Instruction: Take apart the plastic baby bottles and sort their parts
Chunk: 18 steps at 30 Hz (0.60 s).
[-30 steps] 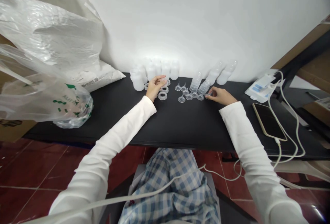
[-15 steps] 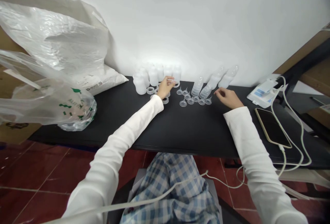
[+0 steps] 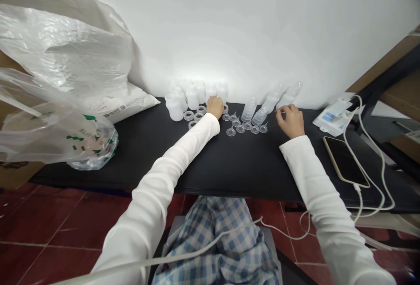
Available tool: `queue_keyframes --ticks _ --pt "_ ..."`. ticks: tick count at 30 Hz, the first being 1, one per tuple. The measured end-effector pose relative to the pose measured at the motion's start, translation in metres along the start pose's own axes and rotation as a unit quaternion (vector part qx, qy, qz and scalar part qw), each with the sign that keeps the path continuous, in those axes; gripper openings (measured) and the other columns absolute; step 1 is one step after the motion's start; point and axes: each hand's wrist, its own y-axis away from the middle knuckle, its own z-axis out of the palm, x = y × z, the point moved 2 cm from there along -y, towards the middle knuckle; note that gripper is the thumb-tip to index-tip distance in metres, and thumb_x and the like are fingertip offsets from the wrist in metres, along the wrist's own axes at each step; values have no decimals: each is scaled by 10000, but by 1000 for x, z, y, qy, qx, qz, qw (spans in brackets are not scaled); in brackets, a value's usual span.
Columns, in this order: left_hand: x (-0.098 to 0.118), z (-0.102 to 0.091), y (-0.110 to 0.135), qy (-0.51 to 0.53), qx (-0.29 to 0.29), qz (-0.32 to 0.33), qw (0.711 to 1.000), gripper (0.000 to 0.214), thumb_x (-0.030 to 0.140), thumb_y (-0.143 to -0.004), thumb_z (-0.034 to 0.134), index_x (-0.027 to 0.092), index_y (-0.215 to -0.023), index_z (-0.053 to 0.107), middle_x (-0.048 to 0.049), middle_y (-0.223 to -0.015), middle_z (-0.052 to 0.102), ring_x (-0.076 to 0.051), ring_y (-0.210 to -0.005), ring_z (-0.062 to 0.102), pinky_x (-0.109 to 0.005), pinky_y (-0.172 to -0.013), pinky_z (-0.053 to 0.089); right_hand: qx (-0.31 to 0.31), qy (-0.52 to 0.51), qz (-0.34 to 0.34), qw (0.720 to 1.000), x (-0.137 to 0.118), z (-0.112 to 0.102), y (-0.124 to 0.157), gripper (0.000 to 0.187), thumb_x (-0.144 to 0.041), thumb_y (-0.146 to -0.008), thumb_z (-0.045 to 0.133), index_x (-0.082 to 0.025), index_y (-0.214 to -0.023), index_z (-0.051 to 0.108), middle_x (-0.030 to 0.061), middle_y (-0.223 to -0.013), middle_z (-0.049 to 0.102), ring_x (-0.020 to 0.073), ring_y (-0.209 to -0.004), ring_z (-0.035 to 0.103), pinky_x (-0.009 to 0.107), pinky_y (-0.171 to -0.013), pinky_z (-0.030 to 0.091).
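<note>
My left hand reaches in among translucent plastic rings in front of the white baby bottles. Its fingers are bent down and closed, and their tips are hidden, so what they hold cannot be made out. My right hand is just in front of a bottle with a clear domed cap, its fingers loosely curled and apart with nothing visible in them. Between the hands lie several clear silicone teats, flat side down, next to stacks of clear domed caps.
A large white plastic sack and a clear bag with green print stand at the left. On the right are a white power strip, a charging phone and loose white cables. A white wall rises behind the black table.
My left hand has moved slightly right, and its fingers are now bent downward. The right hand has turned, with its fingers raised towards the capped bottle. The view has shifted a little.
</note>
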Motion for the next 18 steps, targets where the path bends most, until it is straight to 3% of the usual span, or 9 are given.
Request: queue_keyframes --ticks 5,9,14,18 --pt "-10 -1 9 21 39 -3 999 311 43 -849 514 90 -1143 604 -240 -1180 621 -358 -1175 562 -482 -984 441 93 -17 20 995 -6 -5 -10 382 -316 -957 412 -165 -1254 600 210 -1212 534 354 -1083 557 526 -920 454" --pt "-13 -4 17 21 32 16 999 205 99 -903 479 156 -992 655 -183 -1083 640 -321 -1128 573 -453 -971 444 135 -19 27 990 -11 -11 -36 471 -346 -982 406 -222 -1426 500 188 -1336 455 336 -1152 505 544 -981 424" --pt "-11 -14 37 5 38 26 999 214 187 -949 460 129 -971 664 -201 -1070 640 -341 -1113 576 -467 -980 428 102 -2 55 993 -15 -12 -72 457 -419 -1014 365 -190 -1355 565 212 -1359 460 367 -1212 466 582 -991 394" --pt "-9 -26 63 4 44 33 998 211 125 -919 467 140 -1035 643 -183 -1131 628 -328 -1113 571 -446 -989 424 38 20 58 997 -16 -6 -78 467 -483 -996 408 -130 -1257 570 231 -1292 522 397 -1224 487 578 -997 399"
